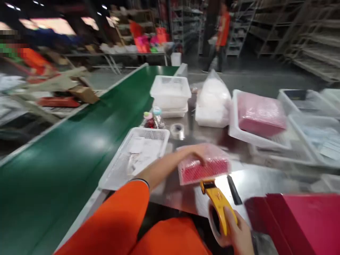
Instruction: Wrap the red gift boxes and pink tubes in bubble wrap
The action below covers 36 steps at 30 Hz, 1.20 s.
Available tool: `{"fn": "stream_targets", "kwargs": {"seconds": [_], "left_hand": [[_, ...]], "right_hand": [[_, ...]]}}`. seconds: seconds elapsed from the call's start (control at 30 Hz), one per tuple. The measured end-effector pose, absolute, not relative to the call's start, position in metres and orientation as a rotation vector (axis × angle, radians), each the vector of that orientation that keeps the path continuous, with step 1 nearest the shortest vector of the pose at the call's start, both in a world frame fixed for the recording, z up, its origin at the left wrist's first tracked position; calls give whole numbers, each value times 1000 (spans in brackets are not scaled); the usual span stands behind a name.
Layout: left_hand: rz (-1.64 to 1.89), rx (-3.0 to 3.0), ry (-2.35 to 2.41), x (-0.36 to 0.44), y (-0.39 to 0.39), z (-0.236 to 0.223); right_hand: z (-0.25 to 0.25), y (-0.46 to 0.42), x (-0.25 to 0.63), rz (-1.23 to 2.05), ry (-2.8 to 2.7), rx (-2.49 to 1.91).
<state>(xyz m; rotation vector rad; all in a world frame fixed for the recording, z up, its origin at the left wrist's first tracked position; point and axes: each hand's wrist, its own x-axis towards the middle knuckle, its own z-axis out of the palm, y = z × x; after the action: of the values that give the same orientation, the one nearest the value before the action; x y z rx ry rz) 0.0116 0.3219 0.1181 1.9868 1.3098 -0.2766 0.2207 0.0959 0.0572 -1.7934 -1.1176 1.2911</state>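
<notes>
On the metal table in front of me lies a red package in clear bubble wrap [204, 170]. My left hand [199, 152] reaches over its top, fingers curled against the wrap; some of the fingers are blurred. In my right hand [239, 230] is a yellow tape dispenser [219, 200], gripped by its handle and with a roll of tape on it. Its front end is close to the package's near edge. Just right of the dispenser, a black-handled utility knife [234, 189] rests on the table.
A green conveyor belt [92, 138] runs along the left. Beside it are a white basket [154, 132] with papers, a tape roll [177, 131] and small bottles [150, 120]. Crates with wrapped goods [261, 113] stand at the right. A red box [310, 219] lies at front right.
</notes>
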Motion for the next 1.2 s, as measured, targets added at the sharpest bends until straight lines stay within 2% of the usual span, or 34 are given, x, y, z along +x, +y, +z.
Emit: {"fn": "stream_targets", "kwargs": {"seconds": [0.13,0.23,0.43,0.6,0.8,0.97,1.2], "left_hand": [[-225,1893,1415,-34,398,128],[-182,1997,1523,-64,419,136],[-214,2243,1540,-88,377,126],[-299,2282,1903,-76,343,100],[-258,2300,1856,-72,349,103],[-259,2315,1854,-70,343,104],[-189,2371,1894,-64,325,97]], "right_hand": [[87,134,188,1195,-1080,-1737],[99,179,150,1076,-1095,-1702],[82,209,123,1051,-1104,-1621],[64,205,125,1037,-1108,-1577],[46,154,138,1142,-1120,-1541],[30,120,147,1107,-1120,-1724],[58,216,119,1025,-1332,-2165]]}}
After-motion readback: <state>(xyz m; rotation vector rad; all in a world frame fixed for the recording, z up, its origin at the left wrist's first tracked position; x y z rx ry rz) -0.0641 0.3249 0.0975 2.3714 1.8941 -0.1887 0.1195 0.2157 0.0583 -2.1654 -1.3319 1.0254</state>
